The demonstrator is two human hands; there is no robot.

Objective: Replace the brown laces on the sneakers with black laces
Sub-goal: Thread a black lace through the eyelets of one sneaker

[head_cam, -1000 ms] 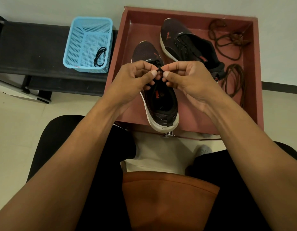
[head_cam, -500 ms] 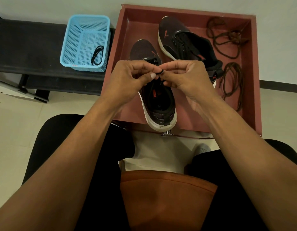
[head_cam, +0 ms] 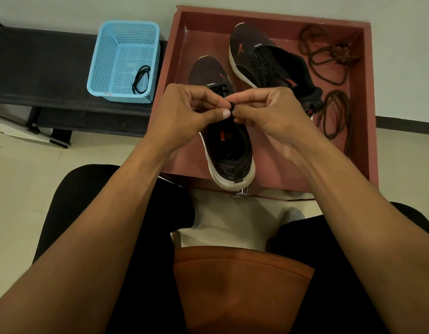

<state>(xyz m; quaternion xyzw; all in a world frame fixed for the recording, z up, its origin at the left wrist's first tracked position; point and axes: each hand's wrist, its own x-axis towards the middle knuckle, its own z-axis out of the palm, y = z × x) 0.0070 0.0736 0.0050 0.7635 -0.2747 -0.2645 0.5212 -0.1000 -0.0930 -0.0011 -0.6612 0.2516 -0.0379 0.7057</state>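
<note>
Two dark sneakers with white soles lie in a red-brown tray (head_cam: 370, 97). The near sneaker (head_cam: 229, 150) points away from me, heel at the tray's front edge. Over its tongue my left hand (head_cam: 184, 112) and my right hand (head_cam: 269, 109) meet, both pinching the black lace (head_cam: 232, 107) between thumb and fingertips. The far sneaker (head_cam: 264, 61) lies behind it with black laces threaded. Two brown laces lie loose in the tray's right side, one at the back (head_cam: 329, 54), one nearer (head_cam: 336, 114). The lace's run through the near sneaker's eyelets is mostly hidden by my hands.
A light blue mesh basket (head_cam: 119, 54) holding a coiled black lace (head_cam: 141, 79) stands on a black bench (head_cam: 40, 68) left of the tray. My knees in black trousers and an orange-brown shirt fill the foreground. The floor is pale tile.
Both hands stay together over the near sneaker. The fingertips have closed tighter on the black lace, which now shows as a small bunch between them.
</note>
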